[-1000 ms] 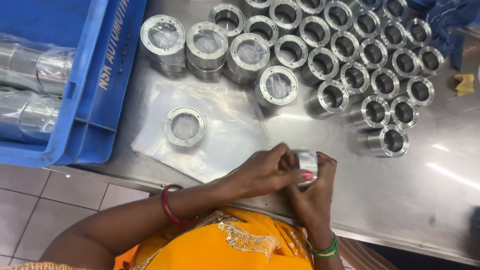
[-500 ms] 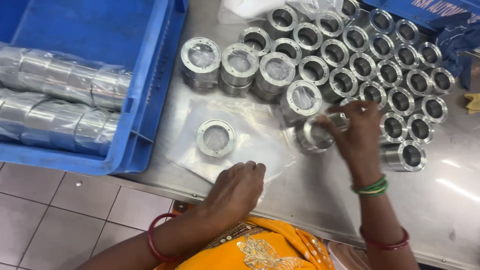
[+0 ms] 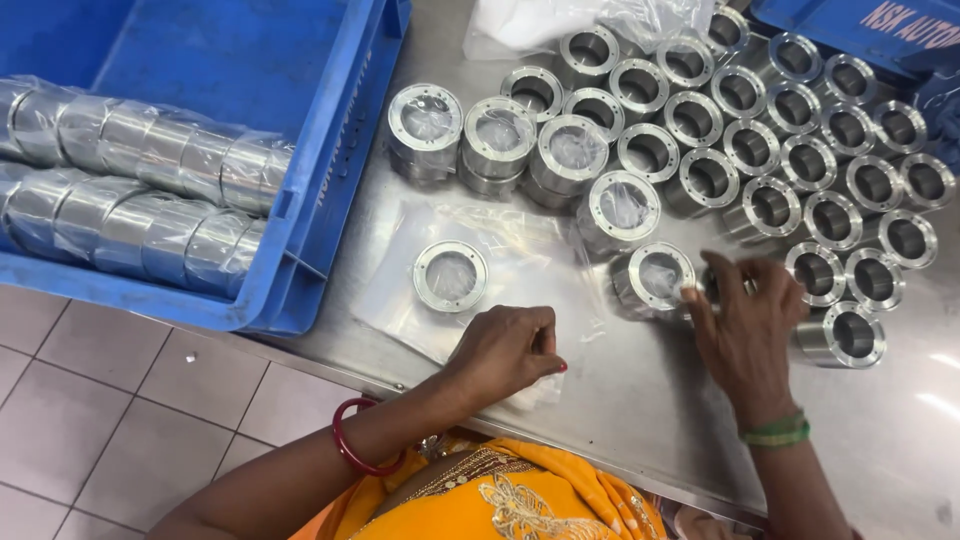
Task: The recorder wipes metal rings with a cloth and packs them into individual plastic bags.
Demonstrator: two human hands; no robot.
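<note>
Right hand (image 3: 745,320) lower, ring (image 3: 652,277) released

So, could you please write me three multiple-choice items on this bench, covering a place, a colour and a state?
1. Where does the lone flat ring lie?
A. On a clear plastic bag
B. In the crate
C. On the floor

2. What colour is the crate?
A. Green
B. Blue
C. Grey

3. What is the right hand doing?
A. Hanging off the table
B. Gripping the crate
C. Touching a bagged metal part

A: the ring rests on the bag, on the steel table.
B: its walls are blue.
C: its fingers meet the part; the left hand is curled nearby.
</note>
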